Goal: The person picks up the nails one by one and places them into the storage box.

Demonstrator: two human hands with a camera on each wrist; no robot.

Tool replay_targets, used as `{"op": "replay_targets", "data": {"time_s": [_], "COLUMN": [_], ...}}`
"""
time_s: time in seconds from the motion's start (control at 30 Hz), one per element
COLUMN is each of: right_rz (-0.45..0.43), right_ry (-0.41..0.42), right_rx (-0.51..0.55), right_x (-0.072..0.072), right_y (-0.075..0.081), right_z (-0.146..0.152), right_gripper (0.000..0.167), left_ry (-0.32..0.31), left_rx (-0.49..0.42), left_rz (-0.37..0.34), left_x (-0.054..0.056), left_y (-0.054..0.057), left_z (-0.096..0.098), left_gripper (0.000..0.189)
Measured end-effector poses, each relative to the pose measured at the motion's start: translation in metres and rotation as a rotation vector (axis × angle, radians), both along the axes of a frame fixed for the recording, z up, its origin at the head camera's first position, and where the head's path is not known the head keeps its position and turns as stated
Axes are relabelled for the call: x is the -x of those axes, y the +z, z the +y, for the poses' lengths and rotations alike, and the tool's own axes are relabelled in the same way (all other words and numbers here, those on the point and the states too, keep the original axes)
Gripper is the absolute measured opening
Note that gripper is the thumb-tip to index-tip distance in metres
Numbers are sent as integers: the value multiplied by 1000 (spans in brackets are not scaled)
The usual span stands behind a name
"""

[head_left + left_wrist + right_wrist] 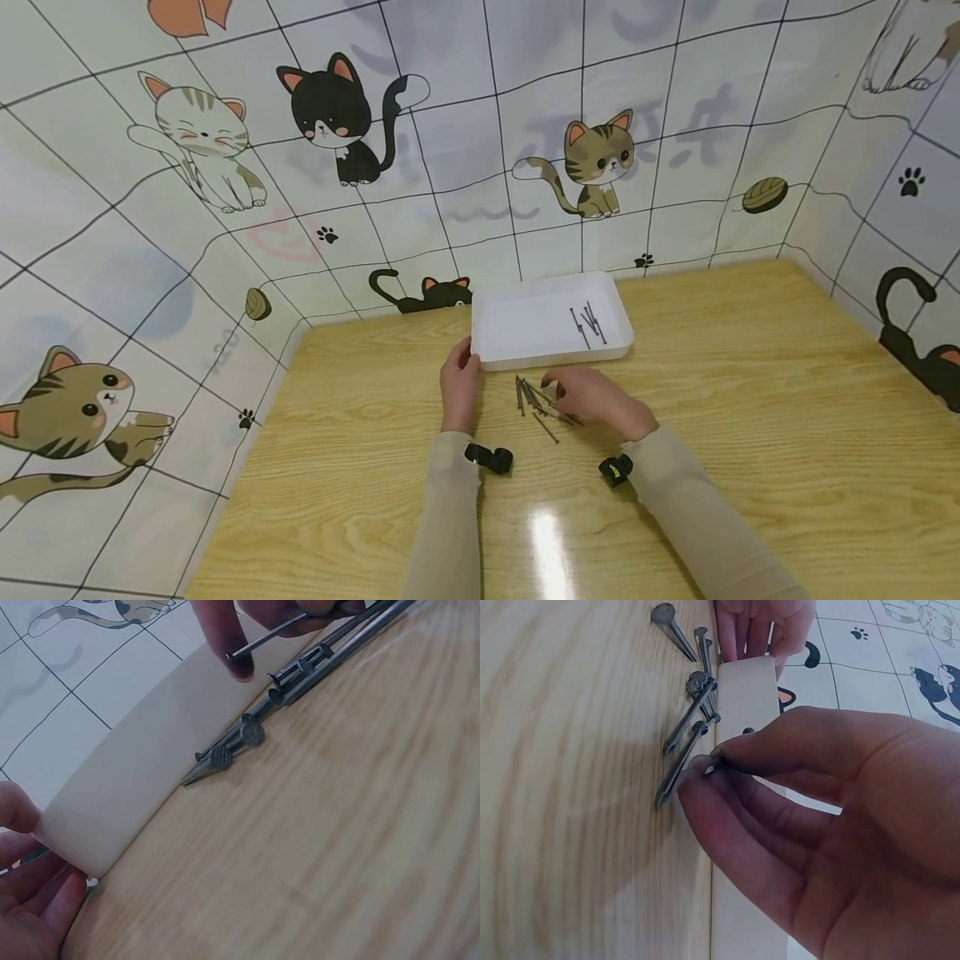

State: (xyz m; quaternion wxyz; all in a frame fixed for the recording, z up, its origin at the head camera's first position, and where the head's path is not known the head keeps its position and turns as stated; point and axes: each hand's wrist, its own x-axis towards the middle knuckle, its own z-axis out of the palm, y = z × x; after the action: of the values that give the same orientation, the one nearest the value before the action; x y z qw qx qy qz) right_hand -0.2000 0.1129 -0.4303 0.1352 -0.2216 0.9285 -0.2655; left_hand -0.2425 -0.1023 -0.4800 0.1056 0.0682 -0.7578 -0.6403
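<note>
A shallow white tray [525,329] stands on the wooden table, with several nails [589,325] lying in its right half. My left hand [460,387] holds the tray's near left corner, thumb and fingers on either side of it in the left wrist view. Just in front of the tray lies a loose heap of several grey nails [251,733] with flat heads. Over the right side of that heap, my right hand [600,398] pinches a single nail [266,639] between thumb and fingertips. In the right wrist view the fingers hide most of that nail.
The wooden table [360,467] reaches out to both sides of the tray. Behind it and at its sides hang white sheets [465,150] with a grid and printed cats. Dark wrist cameras [489,458] are strapped over both sleeves.
</note>
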Motion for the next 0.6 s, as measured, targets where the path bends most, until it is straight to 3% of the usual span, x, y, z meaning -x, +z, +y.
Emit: {"op": "replay_targets", "data": {"time_s": [0.13,0.6], "right_rz": [5,7], "right_ry": [-14,-109], "right_rx": [34,199], "right_x": [1,7], "right_y": [2,10], "right_z": [2,13], "right_gripper": [44,43], "left_ry": [-1,-16], "left_rx": [5,-26], "left_rz": [5,15], "left_x": [-1,-2], "left_y": [1,2], "left_z": [0,-1], "left_gripper": [40,39]}}
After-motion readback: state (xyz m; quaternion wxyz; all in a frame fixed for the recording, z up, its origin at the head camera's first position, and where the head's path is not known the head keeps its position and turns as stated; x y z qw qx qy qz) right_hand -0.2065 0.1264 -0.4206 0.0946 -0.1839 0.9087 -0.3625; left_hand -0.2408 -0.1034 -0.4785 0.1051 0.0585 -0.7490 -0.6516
